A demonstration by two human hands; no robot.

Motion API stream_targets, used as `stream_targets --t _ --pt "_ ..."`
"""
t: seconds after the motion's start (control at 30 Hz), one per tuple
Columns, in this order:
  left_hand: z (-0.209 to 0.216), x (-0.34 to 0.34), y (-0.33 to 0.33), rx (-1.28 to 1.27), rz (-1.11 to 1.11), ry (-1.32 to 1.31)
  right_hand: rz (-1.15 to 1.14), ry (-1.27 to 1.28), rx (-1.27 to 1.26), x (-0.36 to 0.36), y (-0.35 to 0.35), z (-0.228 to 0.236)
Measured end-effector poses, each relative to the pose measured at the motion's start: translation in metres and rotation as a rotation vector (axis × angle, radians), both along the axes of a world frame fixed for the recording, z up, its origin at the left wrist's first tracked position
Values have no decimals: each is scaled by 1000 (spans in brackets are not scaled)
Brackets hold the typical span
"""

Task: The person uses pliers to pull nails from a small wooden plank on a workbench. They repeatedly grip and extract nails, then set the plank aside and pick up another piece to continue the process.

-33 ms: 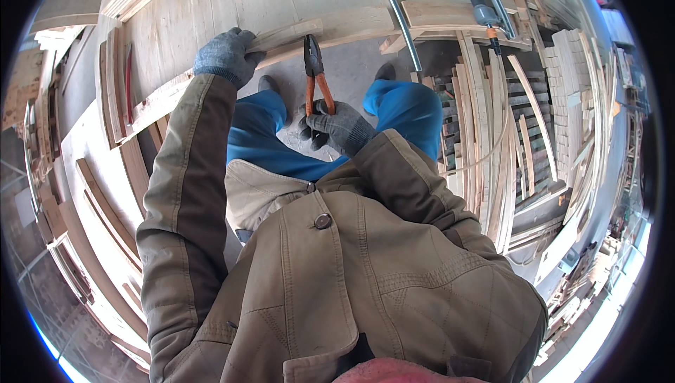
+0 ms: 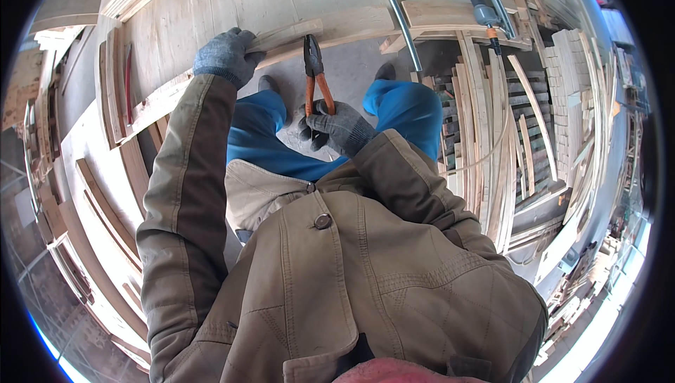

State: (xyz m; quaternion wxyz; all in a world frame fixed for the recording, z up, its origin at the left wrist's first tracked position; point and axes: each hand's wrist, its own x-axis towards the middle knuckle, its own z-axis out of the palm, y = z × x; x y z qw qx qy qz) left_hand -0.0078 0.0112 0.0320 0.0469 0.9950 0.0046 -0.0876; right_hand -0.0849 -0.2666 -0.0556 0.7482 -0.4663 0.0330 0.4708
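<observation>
My gloved left hand (image 2: 226, 56) is closed around one end of a short wooden strip (image 2: 290, 34) at the near edge of the plywood bench (image 2: 232, 0). Orange-handled pliers (image 2: 313, 66) point away from me, held by their handles in my gloved right hand (image 2: 340, 128). Their dark jaws reach the strip's right end; whether they grip anything there, I cannot tell. The handles are slightly spread, and my right fingers curl round their lower ends.
A metal pipe (image 2: 396, 11) crosses the bench edge to the right. Beyond it lies a grey and red power tool (image 2: 481, 4). Long wooden strips (image 2: 485, 151) are piled at my right, with stacked blocks (image 2: 568, 94) beyond. More boards (image 2: 105, 207) lie at my left.
</observation>
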Motion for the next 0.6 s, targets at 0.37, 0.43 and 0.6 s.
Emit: stream_targets --t 0.37,0.43,0.6 --pt "-7 -3 2 -59 -19 -118 -36 29 0 -1 0 15" --pt "-5 -2 1 -54 -17 -113 -47 16 -32 -2 1 19" --pt "2 1 -2 3 4 13 -11 44 -141 1 5 29"
